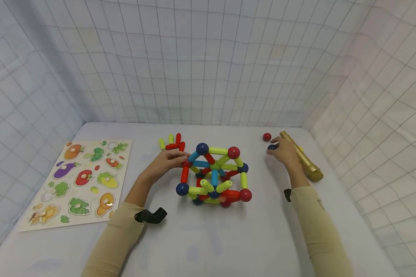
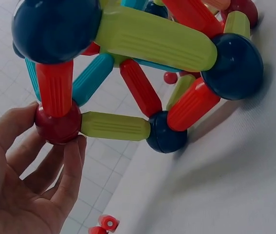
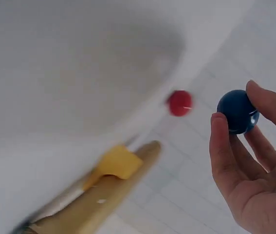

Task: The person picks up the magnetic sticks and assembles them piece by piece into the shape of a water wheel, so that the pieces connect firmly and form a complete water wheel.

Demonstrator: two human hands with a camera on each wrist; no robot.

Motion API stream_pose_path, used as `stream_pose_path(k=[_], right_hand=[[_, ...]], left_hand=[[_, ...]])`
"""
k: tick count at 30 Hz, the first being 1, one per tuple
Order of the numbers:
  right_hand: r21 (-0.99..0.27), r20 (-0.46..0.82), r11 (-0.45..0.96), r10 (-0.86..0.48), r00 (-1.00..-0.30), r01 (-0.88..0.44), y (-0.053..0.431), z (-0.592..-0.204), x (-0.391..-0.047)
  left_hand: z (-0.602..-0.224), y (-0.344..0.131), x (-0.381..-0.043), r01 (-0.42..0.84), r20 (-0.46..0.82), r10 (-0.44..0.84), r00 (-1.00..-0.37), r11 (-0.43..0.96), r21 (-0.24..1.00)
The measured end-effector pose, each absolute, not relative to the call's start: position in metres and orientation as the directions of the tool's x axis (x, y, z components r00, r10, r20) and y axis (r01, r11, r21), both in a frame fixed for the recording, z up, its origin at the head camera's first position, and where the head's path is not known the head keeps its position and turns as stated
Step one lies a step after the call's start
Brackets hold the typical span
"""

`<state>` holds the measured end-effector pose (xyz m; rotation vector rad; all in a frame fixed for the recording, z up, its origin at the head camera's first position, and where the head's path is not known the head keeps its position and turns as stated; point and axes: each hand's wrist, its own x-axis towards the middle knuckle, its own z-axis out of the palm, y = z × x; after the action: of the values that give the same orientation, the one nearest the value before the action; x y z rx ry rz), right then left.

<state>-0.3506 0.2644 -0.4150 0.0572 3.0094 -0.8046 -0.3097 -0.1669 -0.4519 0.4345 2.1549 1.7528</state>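
A framework of coloured rods and balls (image 1: 215,177) stands on the white table in the middle of the head view. My left hand (image 1: 163,165) is at its left side, thumb and fingers gripping a red corner ball (image 2: 57,124) joined to red, blue and green rods. Toward the right, my right hand (image 1: 285,152) pinches a loose dark blue ball (image 3: 236,111) between thumb and fingertips, apart from the framework. A loose red ball (image 1: 267,137) lies on the table just beyond that hand.
A gold tube (image 1: 305,163) with a flared end lies beside my right wrist, a yellow piece (image 3: 119,162) against it. Several loose red and green rods (image 1: 172,146) lie behind my left hand. A vegetable picture board (image 1: 90,196) lies at left. Grid-patterned cloth (image 1: 194,69) encloses the table.
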Motion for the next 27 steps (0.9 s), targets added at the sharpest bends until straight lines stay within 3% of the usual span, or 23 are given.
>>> stream_pose_path(k=[3, 6, 9, 12, 17, 27], right_hand=[[-0.655, 0.073, 0.754, 0.005, -0.997, -0.044, 0.247, -0.384, -0.305], [-0.752, 0.217, 0.611, -0.124, -0.968, -0.247, 0.224, -0.363, -0.259], [-0.758, 0.339, 0.479, -0.289, -0.895, -0.442, 0.201, -0.355, -0.229], [-0.721, 0.392, 0.426, -0.4, -0.829, -0.546, 0.183, -0.355, -0.213], [-0.694, 0.374, 0.421, -0.481, -0.793, -0.584, 0.166, -0.361, -0.203], [-0.706, 0.296, 0.463, -0.495, -0.817, -0.536, 0.159, -0.362, -0.196]], left_hand=[[-0.45, -0.166, -0.31, 0.029, -0.061, 0.434, -0.899, 0.197, 0.98], [-0.45, -0.166, -0.31, 0.026, -0.069, 0.436, -0.897, 0.208, 0.978], [-0.452, -0.166, -0.312, 0.035, -0.063, 0.438, -0.897, 0.21, 0.977], [-0.453, -0.167, -0.312, 0.039, -0.057, 0.442, -0.895, 0.204, 0.978], [-0.451, -0.167, -0.312, 0.043, -0.062, 0.449, -0.891, 0.221, 0.974], [-0.449, -0.167, -0.311, 0.065, -0.045, 0.46, -0.887, 0.22, 0.973]])
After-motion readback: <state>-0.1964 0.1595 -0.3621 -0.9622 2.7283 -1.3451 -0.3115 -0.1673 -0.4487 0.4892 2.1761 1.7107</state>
